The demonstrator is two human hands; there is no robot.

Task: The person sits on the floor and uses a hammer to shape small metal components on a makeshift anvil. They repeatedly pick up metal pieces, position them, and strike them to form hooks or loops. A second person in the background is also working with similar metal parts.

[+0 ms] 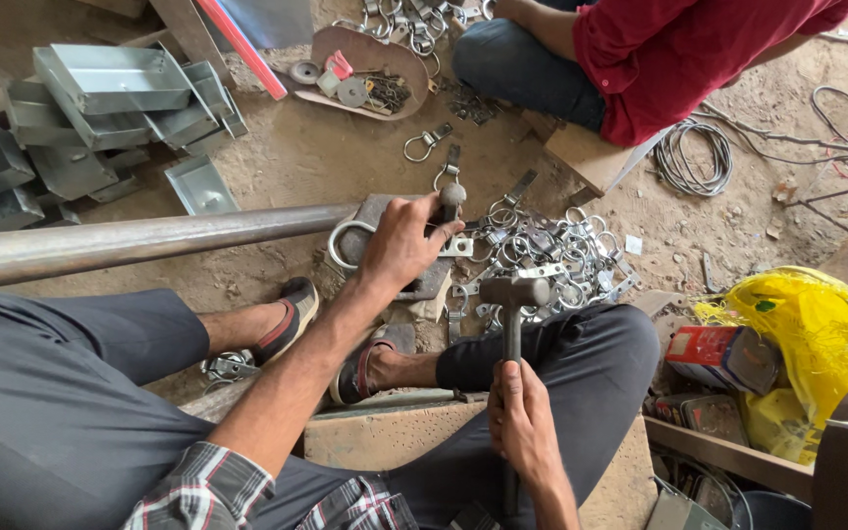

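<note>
The left hand (399,245) lies on a flat steel block (385,245) on the dirt floor (296,157), its grip closed over a metal ring clamp (345,240) with a flat tab (458,247) projecting to the right; a short round-headed punch (451,198) stands just past the fingertips. The right hand (522,427) has its grip wrapped fully around the handle of a hammer (514,294), whose head hangs just right of the block, above the knee. A long steel pipe (149,236) runs in from the left, ending at the block. A pile of ring clamps (552,255) lies just beyond the hammer head. Folded sheet-metal trays (100,98) are stacked at upper left. Another person in a red shirt (679,49) sits beyond.
</note>
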